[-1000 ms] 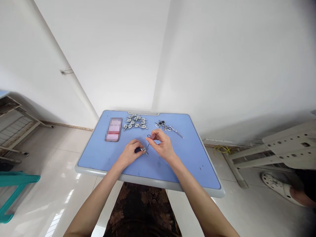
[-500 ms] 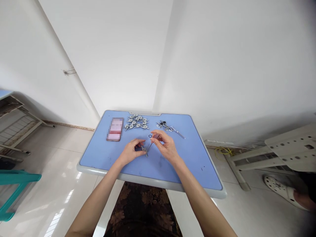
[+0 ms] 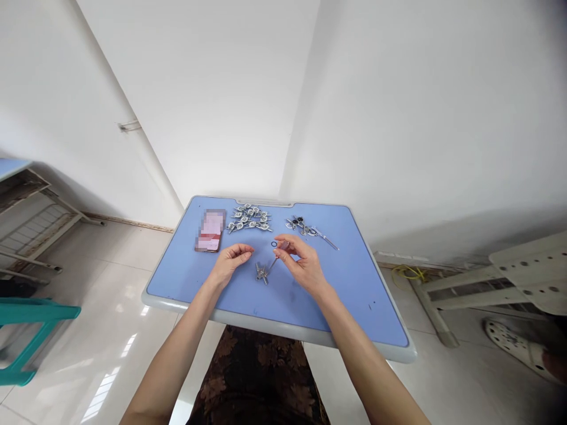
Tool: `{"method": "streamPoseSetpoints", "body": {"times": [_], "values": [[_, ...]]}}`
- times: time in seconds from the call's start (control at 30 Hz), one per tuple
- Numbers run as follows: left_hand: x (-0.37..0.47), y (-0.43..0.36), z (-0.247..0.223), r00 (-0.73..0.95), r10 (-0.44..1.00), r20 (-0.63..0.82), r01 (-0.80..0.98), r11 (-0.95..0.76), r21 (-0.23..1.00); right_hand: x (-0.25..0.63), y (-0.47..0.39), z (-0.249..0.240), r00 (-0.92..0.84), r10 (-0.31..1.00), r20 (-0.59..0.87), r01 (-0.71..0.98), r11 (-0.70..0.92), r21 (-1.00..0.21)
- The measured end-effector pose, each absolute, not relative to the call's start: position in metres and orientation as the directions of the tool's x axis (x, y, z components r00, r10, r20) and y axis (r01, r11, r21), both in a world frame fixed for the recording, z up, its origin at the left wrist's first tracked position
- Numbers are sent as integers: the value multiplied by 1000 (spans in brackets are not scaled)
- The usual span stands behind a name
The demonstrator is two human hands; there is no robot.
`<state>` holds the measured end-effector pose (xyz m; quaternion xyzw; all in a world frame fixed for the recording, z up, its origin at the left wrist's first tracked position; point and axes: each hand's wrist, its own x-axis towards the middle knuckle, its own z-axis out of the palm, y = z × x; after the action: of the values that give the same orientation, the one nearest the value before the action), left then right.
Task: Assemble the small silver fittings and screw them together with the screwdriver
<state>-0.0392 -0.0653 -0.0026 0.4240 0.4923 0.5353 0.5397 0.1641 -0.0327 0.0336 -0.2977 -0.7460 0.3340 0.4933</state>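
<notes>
My right hand (image 3: 300,260) holds a screwdriver (image 3: 273,265) by its handle, the shaft slanting down to a small metal part (image 3: 261,273) on the blue table (image 3: 354,295). To the left of that part, my left hand (image 3: 233,260) hovers apart from it, thumb and fingertips pressed together; whether something tiny is between them cannot be made out. A small dark ring (image 3: 273,244) lies by the right fingertips. Farther back is a group of several metal parts (image 3: 250,217), with a pile of small rings and metal pieces (image 3: 301,223) to the right.
A phone (image 3: 211,231) lies at the table's left side. A slim metal tool (image 3: 326,238) rests at the back right. Beside the table are a green stool (image 3: 39,313) on the left and a pale metal frame (image 3: 443,301) on the right.
My left hand has let go of the metal part and moved up and left. The screwdriver still meets the part. The whole view has shifted slightly.
</notes>
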Motion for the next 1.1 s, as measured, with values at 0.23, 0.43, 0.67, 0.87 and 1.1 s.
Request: {"method": "streamPoseSetpoints", "body": {"times": [0.23, 0.43, 0.67, 0.87, 1.1], "values": [[-37, -63, -4, -74, 994, -74, -71, 69, 995, 163, -31, 32, -343, 778, 527, 112, 590, -799], [-38, -75, 7, 65, 990, 127, 302, -140, 943, 162, -32, 32, -320, 782, 534, 107, 590, -800], [-38, -83, 10, 381, 908, 173, 501, -360, 787, 161, -32, 32, -338, 752, 566, 101, 627, -772], [-35, -80, 4, 352, 915, 196, 532, -367, 763, 166, -37, 38, -440, 687, 578, 84, 672, -736], [-32, -80, 4, 318, 928, 191, 543, -344, 766, 162, -38, 43, -425, 680, 598, 111, 694, -711]]}}
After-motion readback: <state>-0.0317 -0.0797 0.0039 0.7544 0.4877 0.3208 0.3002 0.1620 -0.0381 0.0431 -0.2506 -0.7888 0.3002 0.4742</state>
